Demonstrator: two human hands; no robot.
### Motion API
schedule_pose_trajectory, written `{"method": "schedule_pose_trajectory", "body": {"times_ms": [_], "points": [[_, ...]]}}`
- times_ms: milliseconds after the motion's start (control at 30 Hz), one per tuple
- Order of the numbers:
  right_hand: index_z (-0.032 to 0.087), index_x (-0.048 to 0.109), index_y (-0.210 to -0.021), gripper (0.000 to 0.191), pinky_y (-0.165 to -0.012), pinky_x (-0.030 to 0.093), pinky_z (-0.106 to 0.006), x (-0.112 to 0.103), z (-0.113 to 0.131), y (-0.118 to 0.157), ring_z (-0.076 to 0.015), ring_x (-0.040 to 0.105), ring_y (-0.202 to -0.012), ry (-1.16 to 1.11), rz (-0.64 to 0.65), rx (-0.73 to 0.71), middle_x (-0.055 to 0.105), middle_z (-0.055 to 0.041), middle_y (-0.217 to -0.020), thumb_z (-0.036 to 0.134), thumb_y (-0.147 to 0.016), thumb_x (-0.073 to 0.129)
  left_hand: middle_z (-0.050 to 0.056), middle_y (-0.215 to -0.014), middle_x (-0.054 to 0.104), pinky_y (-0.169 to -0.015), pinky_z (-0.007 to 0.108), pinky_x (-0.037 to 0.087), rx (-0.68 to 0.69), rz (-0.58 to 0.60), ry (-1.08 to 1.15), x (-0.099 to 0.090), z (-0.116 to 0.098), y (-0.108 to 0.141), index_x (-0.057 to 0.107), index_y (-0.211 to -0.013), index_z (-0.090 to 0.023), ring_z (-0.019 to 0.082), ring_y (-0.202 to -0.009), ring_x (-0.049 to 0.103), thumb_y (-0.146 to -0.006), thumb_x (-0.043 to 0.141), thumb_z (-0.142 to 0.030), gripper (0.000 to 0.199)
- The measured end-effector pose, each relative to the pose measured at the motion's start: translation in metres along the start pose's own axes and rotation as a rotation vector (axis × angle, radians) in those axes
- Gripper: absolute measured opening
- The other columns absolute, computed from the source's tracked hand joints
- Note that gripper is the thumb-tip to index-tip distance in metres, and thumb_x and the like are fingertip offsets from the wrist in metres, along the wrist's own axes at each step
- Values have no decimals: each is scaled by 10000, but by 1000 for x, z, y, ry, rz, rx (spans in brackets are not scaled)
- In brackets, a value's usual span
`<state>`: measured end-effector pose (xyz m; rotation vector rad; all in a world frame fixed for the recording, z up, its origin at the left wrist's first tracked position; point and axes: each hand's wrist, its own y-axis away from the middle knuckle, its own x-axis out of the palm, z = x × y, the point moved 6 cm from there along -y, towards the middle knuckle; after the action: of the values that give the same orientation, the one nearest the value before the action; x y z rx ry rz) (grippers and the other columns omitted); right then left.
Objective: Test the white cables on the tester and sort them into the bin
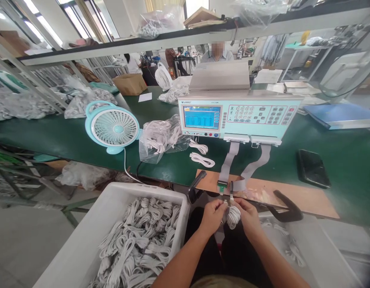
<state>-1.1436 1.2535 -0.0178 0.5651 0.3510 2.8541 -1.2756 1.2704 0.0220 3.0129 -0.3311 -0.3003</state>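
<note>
A coiled white cable hangs between my two hands at the table's front edge. My left hand pinches one connector end of it, just below a small green circuit board. My right hand has its fingers closed on the cable's other end, close under a second socket. Whether either plug sits in its socket I cannot tell. Grey ribbon cables run from the sockets up to a light-blue cable tester with a lit screen.
A white bin full of coiled cables stands at lower left. Two coiled cables, a bagged bundle and a blue fan lie left of the tester. Black clamps hold the wooden board; a phone lies right. A person sits opposite.
</note>
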Motion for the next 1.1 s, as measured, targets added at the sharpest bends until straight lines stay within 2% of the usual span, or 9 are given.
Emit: {"method": "schedule_pose_trajectory", "body": {"times_ms": [267,500,800,967,1100], "points": [[164,678,-666,325,-526,399,-238,5,-4,-3,-123,488,-523,-165,-72,103,615,1,-571,419,-539,836,-8,-661,522,-658,238,373,122,46,-108,-4,-12,-4,591,-641,-155,123,-684,480,-855,487,-314,286],[179,682,-683,314,-514,429,-262,8,-4,-1,-157,538,-523,-214,-102,143,635,-11,-589,399,-516,833,10,-668,540,-665,241,379,92,-116,20,-5,-5,-9,564,-548,-149,132,-682,498,-807,535,-335,320],[183,710,-716,332,-521,438,-233,11,4,2,-142,545,-558,-242,-74,209,654,-8,-628,387,-501,859,-8,-597,509,-632,230,356,25,-170,110,-10,1,-11,574,-530,-146,114,-632,460,-776,581,-352,321],[176,711,-714,347,-515,439,-239,11,3,2,-143,549,-545,-233,-81,181,662,-13,-633,405,-500,860,19,-650,599,-614,231,375,-74,-212,258,-7,14,-11,661,-626,-120,117,-626,493,-756,618,-393,305],[174,717,-756,356,-520,446,-248,11,1,0,-159,574,-563,-212,-59,162,666,-14,-642,426,-538,842,43,-701,637,-665,242,412,-22,-237,232,-7,12,-10,717,-761,-115,138,-680,538,-772,608,-447,350]]}}
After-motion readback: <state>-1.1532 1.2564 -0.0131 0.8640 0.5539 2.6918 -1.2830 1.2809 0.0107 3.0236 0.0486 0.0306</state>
